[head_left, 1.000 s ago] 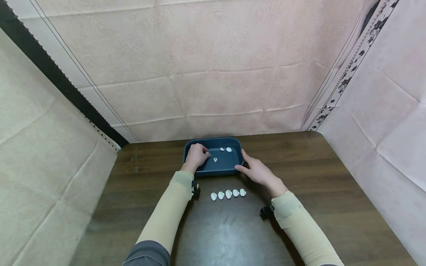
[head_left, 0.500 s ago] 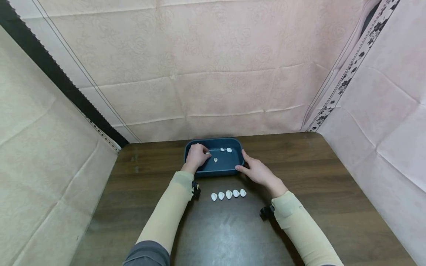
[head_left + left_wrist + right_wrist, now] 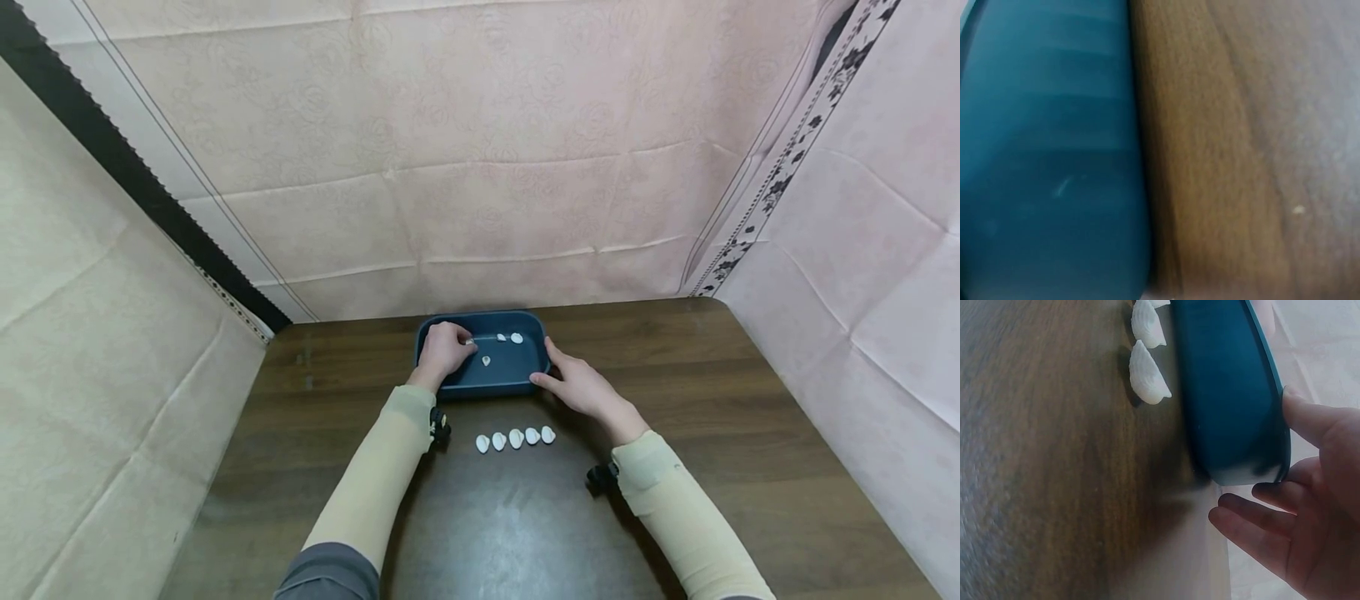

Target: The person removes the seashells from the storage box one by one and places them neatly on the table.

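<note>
A dark blue rectangular tray (image 3: 487, 389) sits at the table's far edge in the head view. Inside it, my left hand (image 3: 444, 352) pinches a small white seashell between thumb and fingertips, mostly hidden by the fingers. Several more shells lie on the tray floor, among them a rounded white shell (image 3: 516, 338) and a small pale shell (image 3: 486, 361). My right hand (image 3: 581, 385) grips the tray's right end. In the right wrist view its thumb presses the rim and the fingers lie at the end wall. Only the tray's outer wall (image 3: 1054, 125) and table show in the left wrist view.
In front of the tray, several white seashells (image 3: 517, 439) stand in a row on the brown wooden table (image 3: 360, 508). Two of these ribbed shells show clearly in the right wrist view, the nearer shell (image 3: 1147, 375) close to the tray. Pale cloth (image 3: 487, 208) hangs behind the table.
My left fingers shift very slightly inside the tray with the small shell. The right hand, the tray and the row of shells keep their places.
</note>
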Motion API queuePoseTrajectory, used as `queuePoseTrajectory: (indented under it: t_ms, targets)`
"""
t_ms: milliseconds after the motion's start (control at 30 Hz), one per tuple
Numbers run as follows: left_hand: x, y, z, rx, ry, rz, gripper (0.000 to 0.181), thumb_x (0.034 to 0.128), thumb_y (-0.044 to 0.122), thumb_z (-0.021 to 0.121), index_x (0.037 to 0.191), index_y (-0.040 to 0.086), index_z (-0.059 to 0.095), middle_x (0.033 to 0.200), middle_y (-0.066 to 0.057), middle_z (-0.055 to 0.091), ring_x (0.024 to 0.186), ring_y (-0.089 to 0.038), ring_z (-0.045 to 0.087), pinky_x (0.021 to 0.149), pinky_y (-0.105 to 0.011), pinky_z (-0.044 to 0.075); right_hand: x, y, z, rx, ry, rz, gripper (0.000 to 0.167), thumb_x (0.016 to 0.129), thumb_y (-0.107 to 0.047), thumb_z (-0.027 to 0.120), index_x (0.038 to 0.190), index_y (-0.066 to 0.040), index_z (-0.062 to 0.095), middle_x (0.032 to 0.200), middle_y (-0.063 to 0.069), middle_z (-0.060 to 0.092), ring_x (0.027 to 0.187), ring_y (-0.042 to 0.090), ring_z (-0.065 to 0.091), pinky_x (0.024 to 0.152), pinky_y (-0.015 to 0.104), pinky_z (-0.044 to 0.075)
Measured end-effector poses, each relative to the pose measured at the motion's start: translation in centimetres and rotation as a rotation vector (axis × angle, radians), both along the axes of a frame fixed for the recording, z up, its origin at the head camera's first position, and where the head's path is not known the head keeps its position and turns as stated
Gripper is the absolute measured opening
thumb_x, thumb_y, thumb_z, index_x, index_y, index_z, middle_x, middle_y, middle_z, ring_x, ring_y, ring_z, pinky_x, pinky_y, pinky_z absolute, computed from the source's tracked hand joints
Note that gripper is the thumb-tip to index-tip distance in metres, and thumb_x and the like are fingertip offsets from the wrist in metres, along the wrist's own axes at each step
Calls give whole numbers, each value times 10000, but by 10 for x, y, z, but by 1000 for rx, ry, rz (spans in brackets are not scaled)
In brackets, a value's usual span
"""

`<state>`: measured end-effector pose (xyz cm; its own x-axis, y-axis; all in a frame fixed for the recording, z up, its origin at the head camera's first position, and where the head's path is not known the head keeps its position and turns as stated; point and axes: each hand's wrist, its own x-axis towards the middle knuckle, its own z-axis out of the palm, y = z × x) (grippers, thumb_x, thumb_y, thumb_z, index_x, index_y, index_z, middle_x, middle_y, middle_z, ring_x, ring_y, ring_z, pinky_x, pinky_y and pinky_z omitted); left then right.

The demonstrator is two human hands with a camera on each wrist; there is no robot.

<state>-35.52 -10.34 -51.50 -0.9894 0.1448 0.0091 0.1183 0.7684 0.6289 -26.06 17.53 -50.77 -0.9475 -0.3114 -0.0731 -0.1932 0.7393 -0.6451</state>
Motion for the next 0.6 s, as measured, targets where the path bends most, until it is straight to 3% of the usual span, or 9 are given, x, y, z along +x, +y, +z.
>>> queuePoseTrajectory:
  t_ms: [367,600]
  targets:
    - [4,-8,8,105,65,-5,222,988,176,798,1179,62,814,1115,-82,769,1005,-253,676,964,-451,576,-1,0,5,12,9,6,888,1083,-481,610,1708,-52,149,1728,164,276,1550,370,363,1217,572,335]
    - [16,-16,20,140,93,-34,214,986,200,805,1165,84,825,1134,-70,781,967,-236,679,886,-418,586,-2,2,9,16,2,-4,888,1059,-485,653,1700,-56,211,1694,186,348,1522,391,408,1197,590,360]
